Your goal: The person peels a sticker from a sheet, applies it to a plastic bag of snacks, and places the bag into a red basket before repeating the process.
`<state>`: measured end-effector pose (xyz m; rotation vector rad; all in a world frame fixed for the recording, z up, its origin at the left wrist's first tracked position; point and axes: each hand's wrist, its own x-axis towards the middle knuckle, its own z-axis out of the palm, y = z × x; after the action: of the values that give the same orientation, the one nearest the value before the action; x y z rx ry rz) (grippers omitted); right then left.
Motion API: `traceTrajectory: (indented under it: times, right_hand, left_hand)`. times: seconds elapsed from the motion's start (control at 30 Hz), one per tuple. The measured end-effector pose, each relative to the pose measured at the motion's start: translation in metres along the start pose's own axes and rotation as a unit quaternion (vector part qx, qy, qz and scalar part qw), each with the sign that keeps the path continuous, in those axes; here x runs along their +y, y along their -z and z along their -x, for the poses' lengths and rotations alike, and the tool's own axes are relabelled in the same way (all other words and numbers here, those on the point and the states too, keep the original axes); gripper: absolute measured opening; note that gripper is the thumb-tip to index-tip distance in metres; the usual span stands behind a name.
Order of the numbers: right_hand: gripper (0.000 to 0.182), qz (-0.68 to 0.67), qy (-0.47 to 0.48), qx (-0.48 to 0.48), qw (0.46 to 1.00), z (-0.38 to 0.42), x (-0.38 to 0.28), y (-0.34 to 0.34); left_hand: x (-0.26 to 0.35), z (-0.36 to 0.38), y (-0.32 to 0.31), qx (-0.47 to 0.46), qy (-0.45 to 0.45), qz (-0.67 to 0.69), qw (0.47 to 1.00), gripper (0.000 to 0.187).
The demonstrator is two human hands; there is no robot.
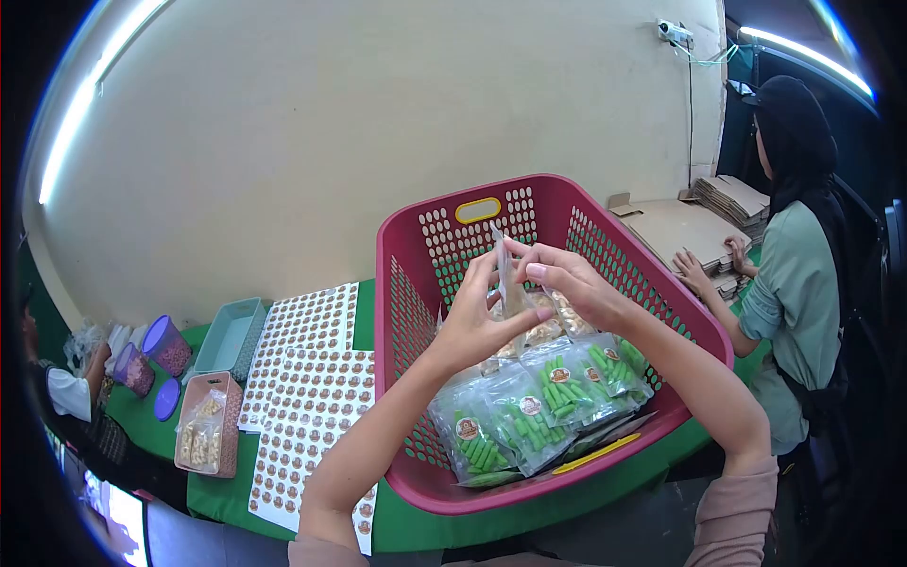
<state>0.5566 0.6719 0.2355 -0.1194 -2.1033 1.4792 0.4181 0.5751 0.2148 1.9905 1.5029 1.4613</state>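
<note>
Over a maroon laundry-style basket [385, 312], my left hand [470, 321] grips a clear plastic snack pouch [505, 274], seen nearly edge-on. My right hand [576, 283] is at the same pouch, fingers and thumb bent around its upper edge. Whether a small sticker is between those fingertips is too small to tell. Below, the basket holds several clear pouches of green stick snacks [562, 387] with round labels. Behind these lie pouches of pale snacks [543, 331], partly hidden by my hands.
Sheets of round stickers [312, 397] lie on the green-covered table [217, 491], left of the basket. Further left are a pink basket [227, 454] with pale snack pouches, a teal basket [231, 335] and purple-lidded containers [168, 345]. Right, a person [794, 274] handles flat cardboard [685, 236]. Another person [71, 397] is far left.
</note>
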Motion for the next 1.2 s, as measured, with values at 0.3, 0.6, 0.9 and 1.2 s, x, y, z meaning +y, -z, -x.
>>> traceTrajectory:
  times: [0.3, 0.6, 0.9, 1.2]
  right_hand:
    - [0.042, 0.185, 0.061, 0.164, 0.967, -0.006, 0.012, 0.006]
    - [0.023, -0.073, -0.048, 0.025, 0.996, -0.005, -0.002, 0.001]
    - [0.014, -0.003, -0.018, 0.043, 0.999, -0.006, -0.004, 0.011]
    - [0.02, 0.053, -0.022, 0.079, 0.995, -0.004, -0.004, 0.013]
  left_hand:
    - [-0.001, -0.006, 0.008, 0.087, 0.101, 0.244, 0.961, 0.035]
    - [0.0, -0.002, 0.01, 0.071, 0.104, 0.233, 0.964, 0.025]
    - [0.002, -0.003, 0.013, 0.064, 0.107, 0.226, 0.966, 0.023]
    - [-0.012, -0.005, 0.015, 0.119, 0.117, 0.213, 0.963, 0.019]
